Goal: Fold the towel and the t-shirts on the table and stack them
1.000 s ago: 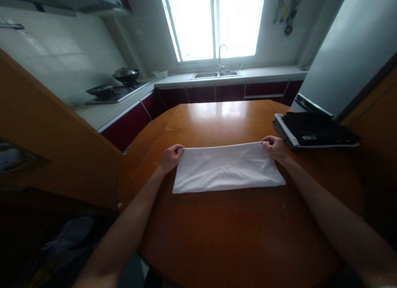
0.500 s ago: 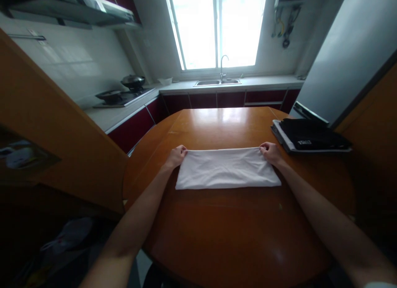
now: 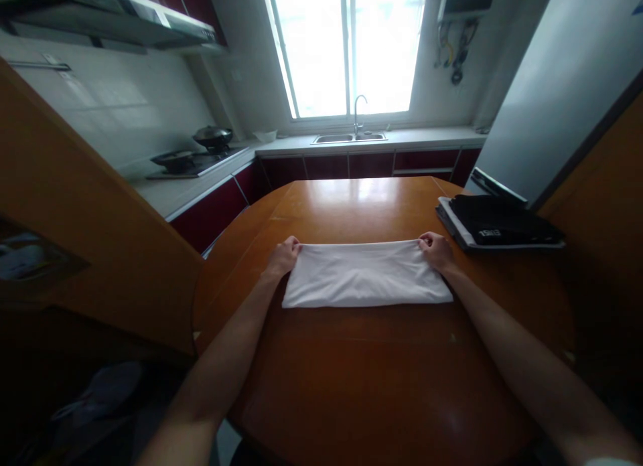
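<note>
A folded white cloth (image 3: 366,275) lies as a wide strip across the wooden table (image 3: 362,379), with light wrinkles on its surface. At its far left corner my left hand (image 3: 285,255) is closed, pinching the edge between thumb and fingers. My right hand (image 3: 435,250) pinches the far right corner in the same way. Between the two hands the far edge of the cloth runs nearly straight. The near edge rests on the tabletop.
Folded dark and white clothes (image 3: 497,221) are stacked on the table's right side. Beyond the table are a sink (image 3: 349,138), a stove (image 3: 201,161) with pans, and a large pale appliance (image 3: 547,84) at the right.
The camera view has shifted slightly. Both hands keep their grip on the cloth's far corners, and the cloth has hardly changed.
</note>
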`<state>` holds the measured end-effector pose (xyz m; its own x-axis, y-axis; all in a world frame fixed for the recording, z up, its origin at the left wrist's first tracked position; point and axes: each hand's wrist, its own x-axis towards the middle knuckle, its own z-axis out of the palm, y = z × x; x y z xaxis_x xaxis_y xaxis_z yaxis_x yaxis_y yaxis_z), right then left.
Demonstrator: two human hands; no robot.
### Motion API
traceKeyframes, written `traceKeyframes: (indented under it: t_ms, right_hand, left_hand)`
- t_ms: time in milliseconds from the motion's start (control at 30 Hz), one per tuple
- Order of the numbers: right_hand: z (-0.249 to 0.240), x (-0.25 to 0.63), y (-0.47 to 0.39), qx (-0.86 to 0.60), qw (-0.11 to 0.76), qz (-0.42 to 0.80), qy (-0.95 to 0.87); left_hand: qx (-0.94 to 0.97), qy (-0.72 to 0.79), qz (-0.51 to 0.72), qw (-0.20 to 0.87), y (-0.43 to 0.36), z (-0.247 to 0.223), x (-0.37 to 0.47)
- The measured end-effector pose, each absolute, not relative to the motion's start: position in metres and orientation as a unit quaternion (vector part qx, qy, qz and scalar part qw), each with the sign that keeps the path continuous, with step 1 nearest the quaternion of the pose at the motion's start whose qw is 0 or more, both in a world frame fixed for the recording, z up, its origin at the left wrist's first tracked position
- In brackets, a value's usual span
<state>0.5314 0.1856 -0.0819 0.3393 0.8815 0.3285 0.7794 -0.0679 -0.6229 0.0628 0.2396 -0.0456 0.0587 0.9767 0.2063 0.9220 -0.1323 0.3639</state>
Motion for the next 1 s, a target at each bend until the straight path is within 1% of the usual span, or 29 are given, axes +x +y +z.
traceKeyframes:
  t_ms: [133, 367, 467, 533, 633, 700, 800, 933, 1000]
  right_hand:
    - [-0.084, 0.532, 0.188, -0.724, 0.376, 0.066, -0.574]
    - [-0.083, 0.53, 0.186, -0.669, 0.461, 0.083, -0.577]
    - [-0.083, 0.533, 0.187, -0.676, 0.444, 0.086, -0.582]
    - [-0.079, 0.533, 0.187, -0.685, 0.435, 0.051, -0.582]
    - [-0.065, 0.518, 0.179, -0.672, 0.444, -0.03, -0.592]
    - [-0.056, 0.494, 0.169, -0.643, 0.438, -0.036, -0.627]
    - [-0.054, 0.446, 0.15, -0.601, 0.385, -0.003, -0.701]
    - [-0.068, 0.402, 0.133, -0.593, 0.212, 0.049, -0.775]
    - [-0.073, 0.396, 0.131, -0.601, 0.149, 0.061, -0.783]
  left_hand:
    - [0.721, 0.654, 0.216, 0.067, 0.24, -0.047, 0.063]
    - [0.714, 0.647, 0.259, 0.066, 0.238, -0.05, 0.065]
    - [0.718, 0.643, 0.256, 0.075, 0.238, -0.05, 0.066]
    - [0.72, 0.64, 0.261, 0.057, 0.235, -0.045, 0.069]
    - [0.738, 0.615, 0.278, 0.015, 0.219, -0.032, 0.089]
    - [0.778, 0.561, 0.283, 0.011, 0.202, -0.024, 0.117]
    - [0.846, 0.476, 0.238, 0.014, 0.176, -0.025, 0.173]
    - [0.86, 0.494, 0.128, -0.001, 0.158, -0.047, 0.226]
    - [0.855, 0.511, 0.085, -0.003, 0.157, -0.058, 0.234]
